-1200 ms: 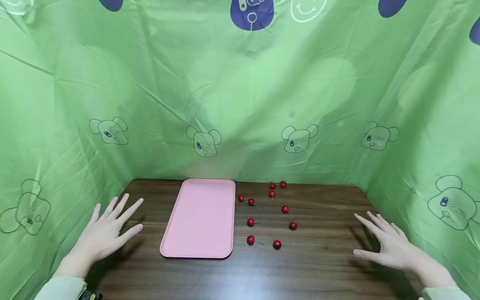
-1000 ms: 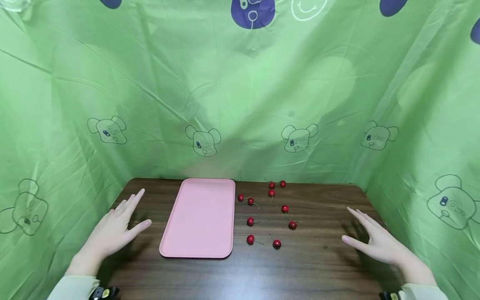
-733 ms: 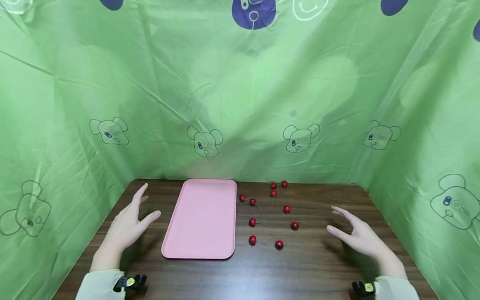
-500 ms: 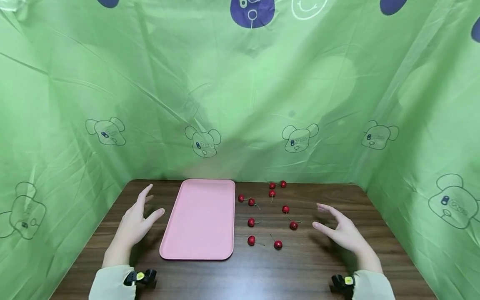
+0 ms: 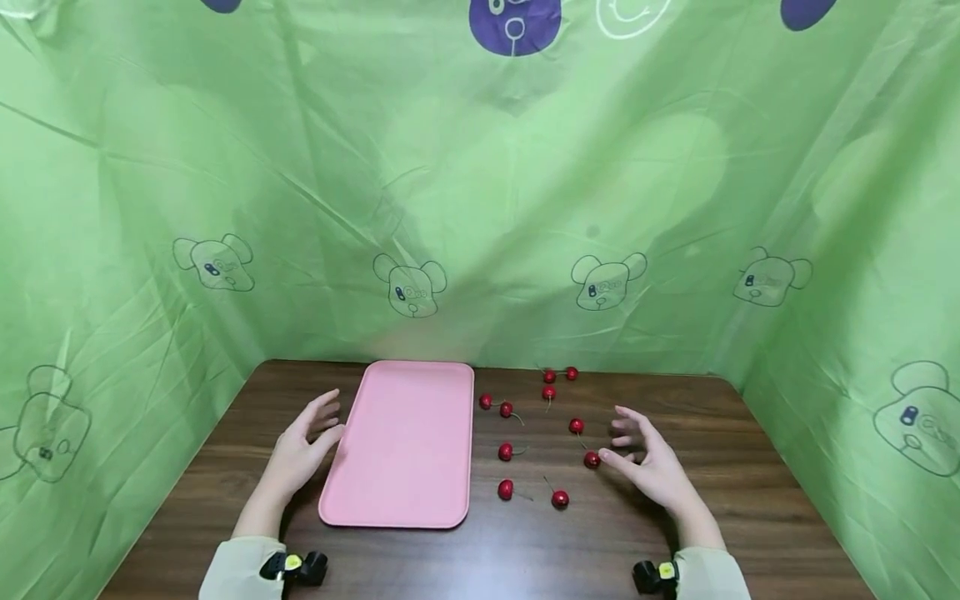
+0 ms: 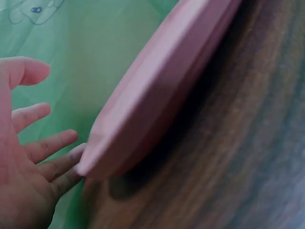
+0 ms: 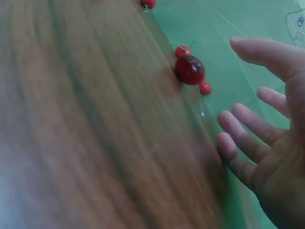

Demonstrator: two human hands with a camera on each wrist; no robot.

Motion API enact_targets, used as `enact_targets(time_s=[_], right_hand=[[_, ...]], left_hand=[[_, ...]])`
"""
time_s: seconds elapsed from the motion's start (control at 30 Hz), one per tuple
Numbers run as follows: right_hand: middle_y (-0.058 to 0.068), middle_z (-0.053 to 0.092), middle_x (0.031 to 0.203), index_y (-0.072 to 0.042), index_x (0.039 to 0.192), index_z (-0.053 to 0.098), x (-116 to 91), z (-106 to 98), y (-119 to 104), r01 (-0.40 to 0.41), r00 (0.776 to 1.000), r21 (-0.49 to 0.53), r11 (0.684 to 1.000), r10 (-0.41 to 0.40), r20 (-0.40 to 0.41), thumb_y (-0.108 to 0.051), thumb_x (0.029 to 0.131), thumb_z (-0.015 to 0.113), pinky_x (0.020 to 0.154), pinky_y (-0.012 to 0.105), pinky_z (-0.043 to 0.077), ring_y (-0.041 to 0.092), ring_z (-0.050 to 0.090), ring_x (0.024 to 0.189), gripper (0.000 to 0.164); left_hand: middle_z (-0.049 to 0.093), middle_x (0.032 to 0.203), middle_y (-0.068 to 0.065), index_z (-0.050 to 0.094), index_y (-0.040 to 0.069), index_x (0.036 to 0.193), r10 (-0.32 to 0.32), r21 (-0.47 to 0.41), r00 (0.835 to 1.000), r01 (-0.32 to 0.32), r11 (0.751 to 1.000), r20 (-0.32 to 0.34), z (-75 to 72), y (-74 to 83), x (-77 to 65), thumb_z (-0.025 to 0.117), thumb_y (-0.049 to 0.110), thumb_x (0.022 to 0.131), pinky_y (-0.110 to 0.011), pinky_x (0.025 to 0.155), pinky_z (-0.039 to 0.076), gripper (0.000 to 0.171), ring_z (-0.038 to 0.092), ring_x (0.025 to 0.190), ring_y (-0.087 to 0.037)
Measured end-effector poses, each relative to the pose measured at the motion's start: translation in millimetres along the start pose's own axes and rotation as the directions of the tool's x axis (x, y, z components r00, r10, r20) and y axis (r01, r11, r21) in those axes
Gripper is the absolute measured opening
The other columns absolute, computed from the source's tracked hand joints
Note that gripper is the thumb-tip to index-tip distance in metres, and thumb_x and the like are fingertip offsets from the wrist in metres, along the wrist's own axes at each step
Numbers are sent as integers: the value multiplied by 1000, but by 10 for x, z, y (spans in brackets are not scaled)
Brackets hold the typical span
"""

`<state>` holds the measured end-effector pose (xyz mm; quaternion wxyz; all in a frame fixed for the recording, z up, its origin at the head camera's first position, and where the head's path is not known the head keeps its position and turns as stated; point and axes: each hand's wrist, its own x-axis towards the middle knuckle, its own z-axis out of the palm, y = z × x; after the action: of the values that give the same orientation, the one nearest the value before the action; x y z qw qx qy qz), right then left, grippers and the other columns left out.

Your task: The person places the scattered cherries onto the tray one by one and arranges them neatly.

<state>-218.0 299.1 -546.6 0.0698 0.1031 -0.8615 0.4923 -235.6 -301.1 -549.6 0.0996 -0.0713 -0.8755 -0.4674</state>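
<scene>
A pink rectangular tray (image 5: 397, 442) lies flat on the wooden table, left of centre. My left hand (image 5: 296, 458) is at its left edge, fingers relaxed and holding nothing; whether it touches the rim I cannot tell. Several red cherries with stems are scattered to the right of the tray. Beside the cherry (image 5: 592, 459) farthest right is my right hand (image 5: 656, 471), thumb and fingers parted with nothing between them. In the right wrist view a dark red cherry (image 7: 190, 70) sits beyond the parted fingers. The left wrist view shows the tray's side wall (image 6: 143, 105) near the fingertips.
Near the front lie two cherries, one on the left (image 5: 506, 490) and one on the right (image 5: 560, 499). A few more (image 5: 549, 392) sit by the table's back edge. Green printed cloth (image 5: 480, 183) hangs behind and on both sides of the table (image 5: 525, 558).
Both hands have moved inward from the table's sides, the left to the tray's edge and the right to the cherries. Their spread fingers have relaxed. Tray and cherries have stayed in place.
</scene>
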Motion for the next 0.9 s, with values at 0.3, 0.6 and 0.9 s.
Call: enact_targets(time_s=[0.3,0.6,0.9], right_hand=[[17,64,136,-10,159,49,-68,94,14,-47,998,39,998,49,-40,-17,92,91,81,25,55,31,66,104,80],[14,69,108,-5,132,69,-96,105,43,-34,999,84,996,34,1,-14,90,92,73,25,51,23,62,89,49],[9,68,100,-9,123,75,-58,99,82,-42,999,18,999,42,29,-21,88,94,72,25,51,16,60,83,41]], left_hand=[[60,156,-21,53,6,160,-7,-116,999,11,993,34,93,32,-20,68,16,110,-15,99,46,53,60,137,-42],[59,155,-23,54,2,158,-25,-129,998,33,991,59,109,-12,-5,71,8,106,-17,87,56,55,68,126,-33],[70,135,-22,61,5,154,-100,-88,990,109,990,94,123,-41,10,69,2,104,-24,78,56,51,68,102,-18]])
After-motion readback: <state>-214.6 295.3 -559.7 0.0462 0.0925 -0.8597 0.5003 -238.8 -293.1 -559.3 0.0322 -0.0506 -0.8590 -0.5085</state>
